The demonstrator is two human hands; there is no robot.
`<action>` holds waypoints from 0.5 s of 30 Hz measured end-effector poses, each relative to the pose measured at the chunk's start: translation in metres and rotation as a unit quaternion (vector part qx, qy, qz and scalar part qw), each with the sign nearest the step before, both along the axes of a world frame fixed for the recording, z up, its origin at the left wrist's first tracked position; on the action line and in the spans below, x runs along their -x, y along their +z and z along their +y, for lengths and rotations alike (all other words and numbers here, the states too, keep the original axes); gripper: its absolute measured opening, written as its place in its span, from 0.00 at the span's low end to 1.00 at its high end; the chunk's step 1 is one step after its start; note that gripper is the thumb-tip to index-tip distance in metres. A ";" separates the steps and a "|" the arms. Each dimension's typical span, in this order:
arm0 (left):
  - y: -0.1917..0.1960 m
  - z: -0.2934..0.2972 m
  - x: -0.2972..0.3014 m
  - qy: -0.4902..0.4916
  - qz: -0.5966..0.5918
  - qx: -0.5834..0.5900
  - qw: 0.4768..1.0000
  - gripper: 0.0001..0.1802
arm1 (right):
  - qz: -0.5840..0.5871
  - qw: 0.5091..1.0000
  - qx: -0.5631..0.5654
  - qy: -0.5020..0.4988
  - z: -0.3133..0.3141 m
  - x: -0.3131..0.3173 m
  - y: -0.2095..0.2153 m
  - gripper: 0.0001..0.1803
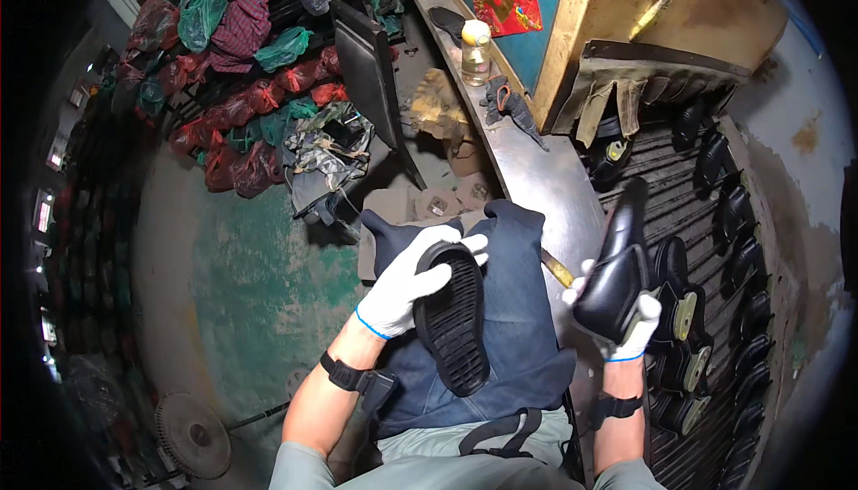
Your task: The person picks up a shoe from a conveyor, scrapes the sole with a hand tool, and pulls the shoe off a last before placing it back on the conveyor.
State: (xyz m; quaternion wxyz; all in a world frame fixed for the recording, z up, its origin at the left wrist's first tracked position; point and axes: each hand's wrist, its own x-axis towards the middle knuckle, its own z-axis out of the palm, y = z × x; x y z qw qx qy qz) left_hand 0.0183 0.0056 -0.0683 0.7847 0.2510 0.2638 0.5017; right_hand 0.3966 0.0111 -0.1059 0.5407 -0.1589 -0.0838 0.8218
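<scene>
My left hand [413, 283], in a white knit glove, is closed around the upper part of a black shoe sole [458, 325]. Its ribbed, hollow side faces up, over the dark blue cloth [509, 311] across my lap. Off to the right, my right hand [636, 329], gloved too, grips a glossy black leather shoe [615, 280] by its heel end, toe pointing away from me. The shoe is raised beside the rollers. Part of the right fingers is hidden behind it. A yellowish strip-like tool [558, 268] lies on the metal ledge by my right fingers.
A metal ledge [554, 177] runs away from me, bearing a clear bottle [475, 57] and a dark cloth [514, 110]. Right of it, a slatted conveyor [666, 182] carries several black shoes [684, 347] under a flapped housing [661, 61]. Bagged bundles [255, 97] and a fan [192, 435] are left.
</scene>
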 end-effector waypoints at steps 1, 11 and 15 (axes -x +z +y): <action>0.004 0.003 -0.002 -0.004 0.032 -0.031 0.999 0.34 | -0.022 0.999 0.032 -0.004 -0.014 0.005 -0.003 0.54; 0.008 0.013 0.009 0.060 -0.010 -0.160 0.985 0.43 | -0.515 0.764 -0.388 0.004 -0.080 0.082 0.062 0.76; 0.013 0.011 0.015 0.035 0.053 -0.210 0.976 0.46 | -0.581 0.702 -0.411 0.039 -0.093 0.090 0.054 0.66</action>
